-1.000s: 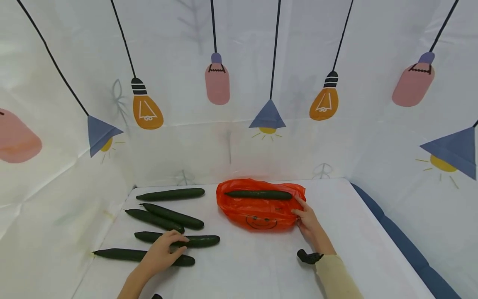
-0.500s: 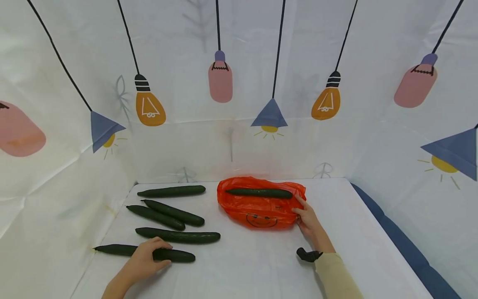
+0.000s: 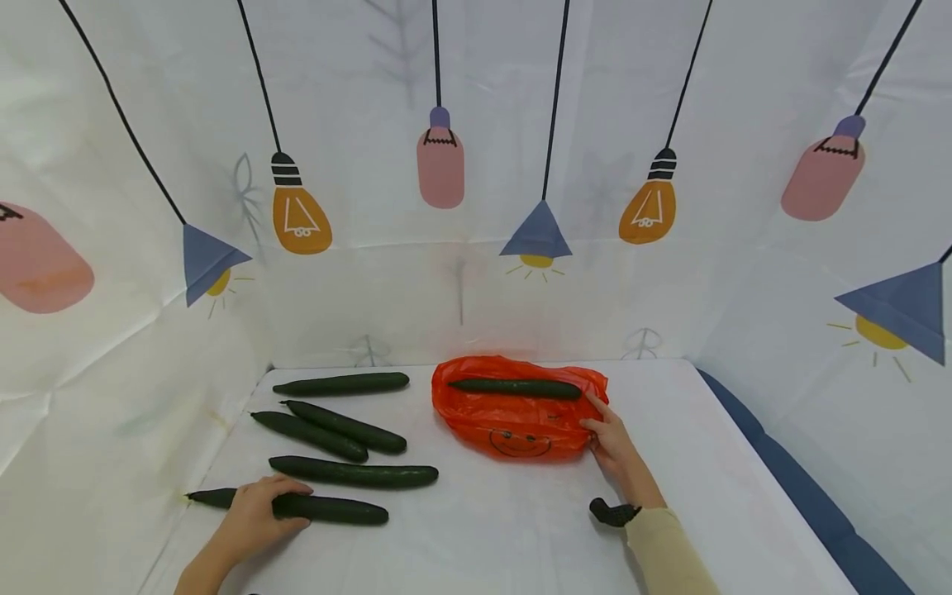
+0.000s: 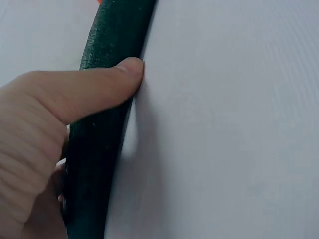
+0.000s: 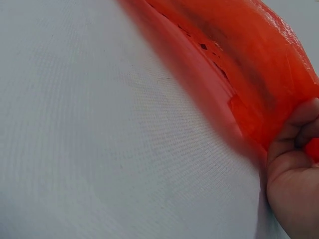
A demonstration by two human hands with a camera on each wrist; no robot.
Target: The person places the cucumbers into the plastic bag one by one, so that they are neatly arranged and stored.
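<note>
Left hand (image 3: 249,519), near left: fingers clamped round nearest cucumber (image 3: 345,510), thumb (image 4: 107,89) over near side, apparently for firm hold. Right hand (image 3: 616,446) pinches right edge of red bag (image 3: 513,423), probably steadying it. Another cucumber (image 3: 516,388) lies across bag; four more cucumbers (image 3: 353,473) left on counter (image 3: 476,545).

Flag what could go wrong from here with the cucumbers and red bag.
1. Lifting the gripped cucumber might knock the neighbouring cucumber lying just beyond the left hand.
2. The right hand holds the crumpled red bag only at its right side; the far side could fold or drag.
3. A tug could roll the loaded cucumber.
</note>
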